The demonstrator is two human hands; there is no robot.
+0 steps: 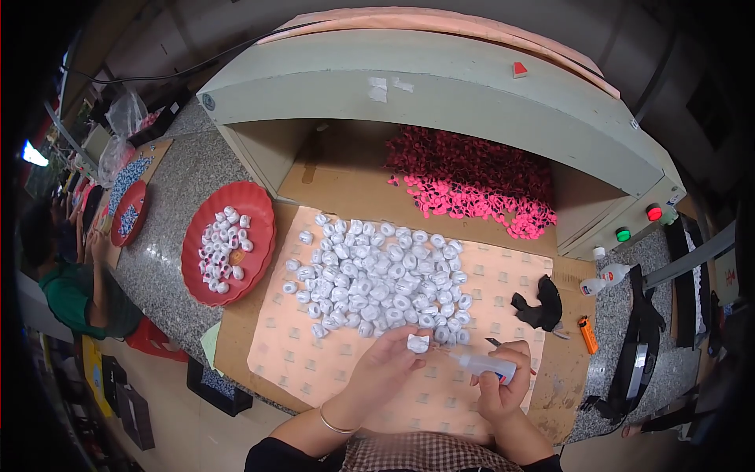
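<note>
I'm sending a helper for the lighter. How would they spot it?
Start at the grey machine hood with its red and green buttons. Below the buttons, on the granite counter right of the cardboard, lies the lighter. It is the only small orange stick there, beside black scraps.

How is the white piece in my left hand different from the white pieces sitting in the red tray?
The white piece is held in the left hand, with the glue bottle in the right hand pointed at it. The tray pieces lie loose in the red tray, untouched, off to the left. Both look like small white rolled shapes.
</note>
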